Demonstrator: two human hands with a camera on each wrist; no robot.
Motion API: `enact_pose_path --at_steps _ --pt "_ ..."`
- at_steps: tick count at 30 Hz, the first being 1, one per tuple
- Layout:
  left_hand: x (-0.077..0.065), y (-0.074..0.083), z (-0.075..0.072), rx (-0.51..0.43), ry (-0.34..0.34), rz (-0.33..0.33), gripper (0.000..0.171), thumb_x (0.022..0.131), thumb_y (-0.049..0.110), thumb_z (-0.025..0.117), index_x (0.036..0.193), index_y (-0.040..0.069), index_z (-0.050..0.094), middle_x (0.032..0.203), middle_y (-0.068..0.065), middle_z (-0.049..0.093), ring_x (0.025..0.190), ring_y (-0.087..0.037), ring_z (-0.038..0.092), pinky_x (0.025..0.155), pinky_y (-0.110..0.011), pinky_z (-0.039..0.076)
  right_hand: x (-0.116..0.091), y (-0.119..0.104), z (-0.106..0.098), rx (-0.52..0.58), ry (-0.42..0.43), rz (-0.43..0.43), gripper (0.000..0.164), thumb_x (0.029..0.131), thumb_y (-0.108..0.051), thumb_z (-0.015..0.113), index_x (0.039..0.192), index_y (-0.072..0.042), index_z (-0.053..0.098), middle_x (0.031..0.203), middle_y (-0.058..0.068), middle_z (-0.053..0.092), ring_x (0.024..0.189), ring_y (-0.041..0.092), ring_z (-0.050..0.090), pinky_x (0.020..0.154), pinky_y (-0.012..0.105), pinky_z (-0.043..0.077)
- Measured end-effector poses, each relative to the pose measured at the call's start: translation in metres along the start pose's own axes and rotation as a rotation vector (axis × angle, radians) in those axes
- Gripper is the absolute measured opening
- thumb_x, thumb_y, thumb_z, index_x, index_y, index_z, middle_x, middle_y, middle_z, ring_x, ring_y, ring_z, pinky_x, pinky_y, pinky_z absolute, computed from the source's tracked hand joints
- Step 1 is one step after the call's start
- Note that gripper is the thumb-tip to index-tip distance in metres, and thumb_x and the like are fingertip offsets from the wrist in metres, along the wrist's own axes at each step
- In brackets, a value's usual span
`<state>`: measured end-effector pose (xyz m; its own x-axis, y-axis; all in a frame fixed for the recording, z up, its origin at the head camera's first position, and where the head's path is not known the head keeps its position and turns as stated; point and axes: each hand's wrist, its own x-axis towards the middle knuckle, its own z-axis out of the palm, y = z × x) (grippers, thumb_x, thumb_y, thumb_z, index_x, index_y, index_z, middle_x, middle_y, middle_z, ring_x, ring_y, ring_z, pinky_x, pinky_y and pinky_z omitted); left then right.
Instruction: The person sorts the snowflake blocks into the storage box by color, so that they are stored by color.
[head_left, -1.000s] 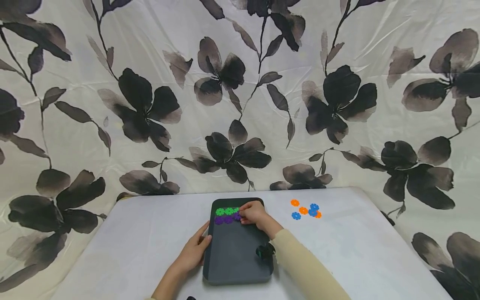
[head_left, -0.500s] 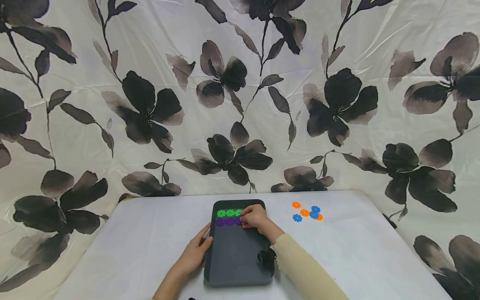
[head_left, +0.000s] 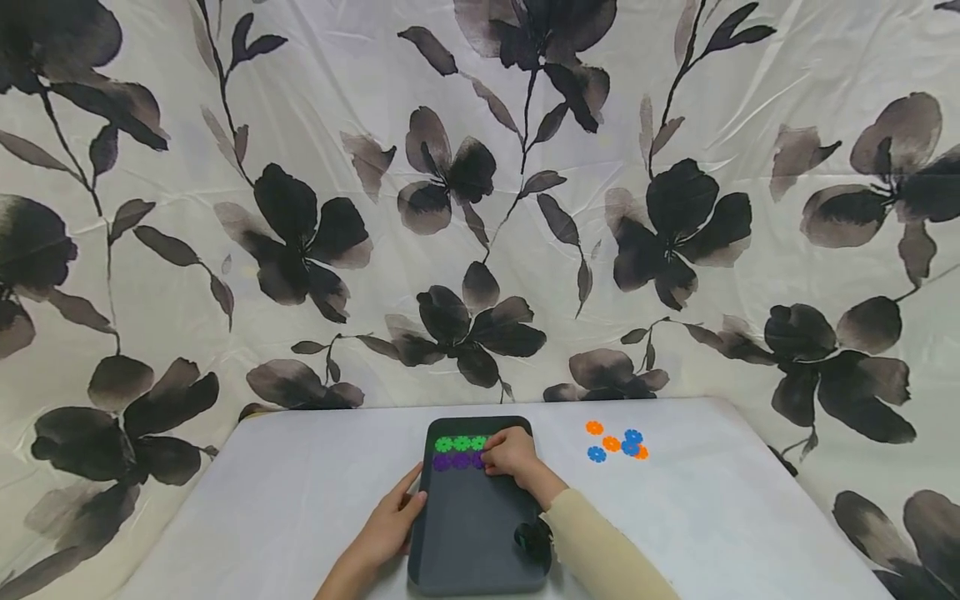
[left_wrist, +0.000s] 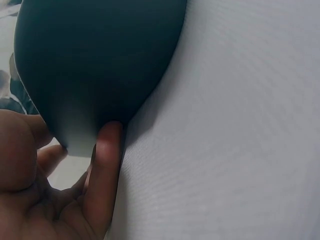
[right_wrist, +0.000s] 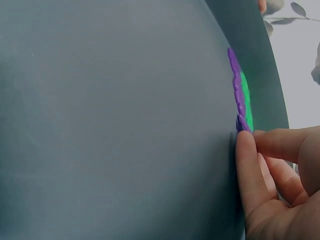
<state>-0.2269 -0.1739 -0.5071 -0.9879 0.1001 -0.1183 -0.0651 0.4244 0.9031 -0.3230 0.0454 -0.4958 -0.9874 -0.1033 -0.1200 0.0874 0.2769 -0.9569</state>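
- While the left hand [head_left: 390, 523] holds the gray tray [head_left: 480, 533] by its left long side, with the thumb at the rim, the right hand [head_left: 514, 454] reaches over the right side to the far part of the tray.
- The right thumb and index finger are together at the tips, pinching the rightmost purple piece [head_left: 477, 460]; the fingertips hide part of it.
- That piece lies flat or nearly so against the tray floor, at the end of the purple row [head_left: 452, 461], which runs leftward from the fingertips.
- Just beyond, toward the far rim, is the green row [head_left: 461, 444], its right end close to the right index finger.
- On the white table [head_left: 285, 500], to the right of the tray and well apart from the fingers, lie three orange pieces [head_left: 611, 444] and three blue pieces [head_left: 631, 448], some overlapping.
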Motion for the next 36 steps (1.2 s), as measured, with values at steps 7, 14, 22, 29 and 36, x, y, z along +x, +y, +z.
enact_pose_path --at_steps 7,14,22,29,36 --pt "0.000 0.001 -0.001 -0.015 -0.001 -0.015 0.056 0.103 0.034 0.048 0.154 0.021 0.029 0.098 -0.009 0.056 0.073 -0.022 0.050 0.056 -0.034 0.045 0.000 0.000 0.004 -0.020 0.040 -0.015 0.013 0.081 0.009 0.069 0.093 0.008 0.067 0.081 0.013 0.063 0.058 0.014 0.064 0.056 0.028 0.056" --pt "0.003 0.002 -0.002 0.006 0.009 -0.008 0.057 0.103 0.035 0.048 0.154 0.020 0.029 0.099 -0.008 0.056 0.080 -0.023 0.050 0.062 -0.034 0.043 0.000 0.000 0.004 -0.047 0.064 -0.046 0.013 0.080 0.007 0.071 0.093 0.007 0.068 0.082 0.012 0.061 0.059 0.015 0.065 0.056 0.028 0.056" --pt "0.002 0.000 -0.002 0.030 0.010 0.000 0.056 0.103 0.034 0.048 0.154 0.019 0.030 0.101 -0.007 0.059 0.086 -0.021 0.052 0.075 -0.039 0.044 -0.002 0.007 0.006 -0.090 0.084 -0.088 0.012 0.078 0.006 0.072 0.089 0.006 0.068 0.075 0.009 0.062 0.056 0.015 0.064 0.052 0.028 0.055" --pt "-0.001 0.000 -0.002 0.018 0.009 -0.007 0.056 0.103 0.033 0.048 0.154 0.020 0.030 0.099 -0.008 0.058 0.084 -0.022 0.051 0.069 -0.036 0.043 -0.003 0.009 0.008 -0.095 0.086 -0.114 0.011 0.077 0.007 0.073 0.087 0.006 0.068 0.072 0.009 0.062 0.054 0.015 0.064 0.050 0.028 0.054" --pt "0.000 0.001 0.000 0.013 0.012 -0.005 0.056 0.103 0.032 0.048 0.154 0.018 0.030 0.097 -0.008 0.057 0.081 -0.022 0.050 0.065 -0.034 0.043 0.000 0.012 0.008 -0.103 0.103 -0.117 0.010 0.075 0.008 0.073 0.082 0.004 0.067 0.070 0.008 0.062 0.052 0.014 0.063 0.049 0.028 0.054"
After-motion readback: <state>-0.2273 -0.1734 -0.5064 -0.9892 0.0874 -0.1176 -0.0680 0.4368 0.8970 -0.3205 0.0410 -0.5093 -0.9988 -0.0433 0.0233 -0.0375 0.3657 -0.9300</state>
